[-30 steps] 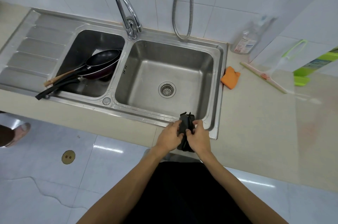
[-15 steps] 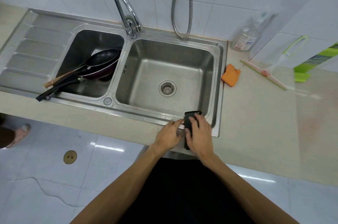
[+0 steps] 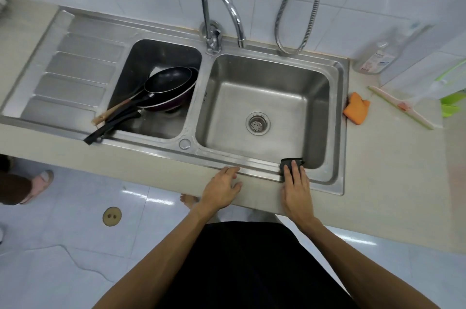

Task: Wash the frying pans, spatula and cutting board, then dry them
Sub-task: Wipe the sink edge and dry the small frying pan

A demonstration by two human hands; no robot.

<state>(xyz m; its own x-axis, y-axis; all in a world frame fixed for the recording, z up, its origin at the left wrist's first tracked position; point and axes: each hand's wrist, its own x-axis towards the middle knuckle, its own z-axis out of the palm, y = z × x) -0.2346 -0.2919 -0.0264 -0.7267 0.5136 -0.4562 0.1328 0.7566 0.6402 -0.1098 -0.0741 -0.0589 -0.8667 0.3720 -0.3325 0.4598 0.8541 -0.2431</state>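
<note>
Inspector: Step in hand, and how is it best done?
Clerk: Washing is judged not yet begun. The left hand [image 3: 222, 189] is laid flat, released, on the counter [image 3: 151, 166] edge; the right hand [image 3: 295, 191] is pressed, fingers [image 3: 295, 173] straight, on a dark cloth [image 3: 286, 164] draped over the sink rim [image 3: 252, 165]. The cloth should be spread flat, not bunched.
Inspector: Task items?
Clerk: Black frying pans [image 3: 168, 83] are nested in the basin [image 3: 141, 56] beyond and left of the left hand, the spatula [image 3: 112, 113] alongside.
</note>
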